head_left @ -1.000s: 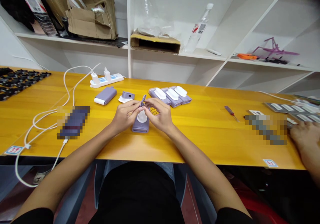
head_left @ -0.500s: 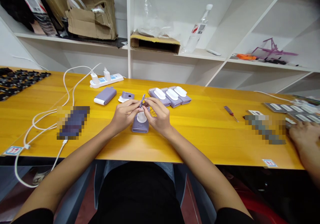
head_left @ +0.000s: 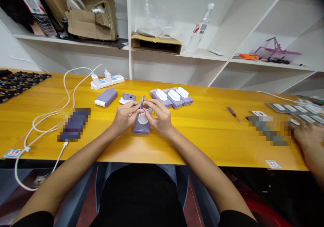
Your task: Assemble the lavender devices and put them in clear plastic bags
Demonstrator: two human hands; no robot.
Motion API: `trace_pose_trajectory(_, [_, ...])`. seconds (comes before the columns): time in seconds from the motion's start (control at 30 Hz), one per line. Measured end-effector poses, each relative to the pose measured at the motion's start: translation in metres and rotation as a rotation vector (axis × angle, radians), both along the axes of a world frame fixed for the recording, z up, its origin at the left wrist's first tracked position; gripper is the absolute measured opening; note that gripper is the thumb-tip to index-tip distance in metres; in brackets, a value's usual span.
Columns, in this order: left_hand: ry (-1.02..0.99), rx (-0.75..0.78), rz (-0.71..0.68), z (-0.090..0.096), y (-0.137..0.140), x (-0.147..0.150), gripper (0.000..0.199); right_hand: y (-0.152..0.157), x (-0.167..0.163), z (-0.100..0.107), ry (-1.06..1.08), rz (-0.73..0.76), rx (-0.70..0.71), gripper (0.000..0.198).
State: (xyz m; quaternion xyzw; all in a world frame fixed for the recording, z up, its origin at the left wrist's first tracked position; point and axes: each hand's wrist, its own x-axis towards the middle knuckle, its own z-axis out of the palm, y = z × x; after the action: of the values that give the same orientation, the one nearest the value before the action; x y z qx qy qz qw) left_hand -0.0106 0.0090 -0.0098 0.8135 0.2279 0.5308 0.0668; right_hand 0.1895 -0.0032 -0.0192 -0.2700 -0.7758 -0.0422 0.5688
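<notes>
My left hand (head_left: 127, 116) and my right hand (head_left: 160, 116) meet over the table, fingertips pinched on one small, thin purplish part (head_left: 142, 101). Its exact kind is too small to tell. Right below them lies a purple device (head_left: 141, 129) with a white oval piece on top, partly hidden by my fingers. Beside my right fingers a yellow coiled cord (head_left: 154, 113) shows. Just behind my left hand is a short purple and white piece (head_left: 128, 97). Farther left sits a purple case with a white end (head_left: 106, 96).
Three purple devices with white oval tops (head_left: 173, 97) stand behind my right hand. A power strip (head_left: 107, 81) and white cables are at the back left, near a blurred phone (head_left: 76, 124). On the right are a screwdriver (head_left: 233, 114) and another person's hand (head_left: 307, 137).
The small part between my fingertips has turned from slanted to more upright. My hands stay in nearly the same place.
</notes>
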Motion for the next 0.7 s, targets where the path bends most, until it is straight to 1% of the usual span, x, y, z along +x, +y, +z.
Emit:
trace_pose_trajectory(0.1, [0.009,0.011,0.008,-0.0004,0.0003,0.0006,0.021,0.0017,0.0019,-0.0004,-0.012,0.013,0.009,0.03])
trace_pose_trajectory(0.3, [0.036,0.083,0.023,-0.0014,0.0,0.0015,0.021,0.0045,0.0033,-0.0029,-0.105,-0.039,0.127,0.038])
trace_pose_trajectory(0.47, [0.044,0.133,0.033,-0.0012,-0.002,0.0022,0.02,0.0063,0.0046,-0.0033,-0.195,-0.093,0.232,0.037])
trace_pose_trajectory(0.7, [0.031,0.153,0.066,0.0024,-0.0057,0.0048,0.019,0.0082,0.0101,-0.0041,-0.307,-0.104,0.248,0.041])
